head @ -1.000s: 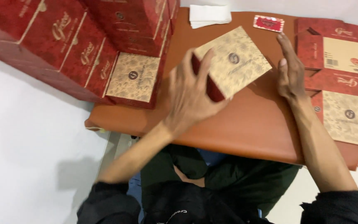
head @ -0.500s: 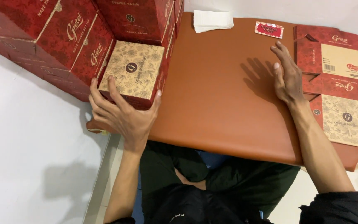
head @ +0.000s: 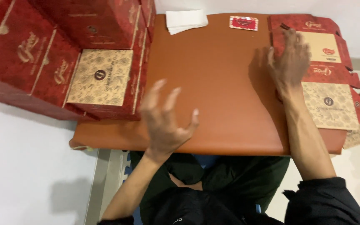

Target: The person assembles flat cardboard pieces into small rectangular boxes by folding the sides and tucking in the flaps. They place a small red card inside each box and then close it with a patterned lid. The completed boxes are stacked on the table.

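Head view, right hand (head: 289,58) flat on red-and-gold flattened cartons (head: 321,71), left hand (head: 165,121) empty, released

At nine to eleven o'clock I count at least four assembled red boxes (head: 42,54), stacked, though the pile runs out of view. At two to three o'clock lie flat unfolded box blanks (head: 330,71), overlapping so I cannot count them. One white napkin stack (head: 186,20) and one small red card (head: 243,23) sit at twelve.
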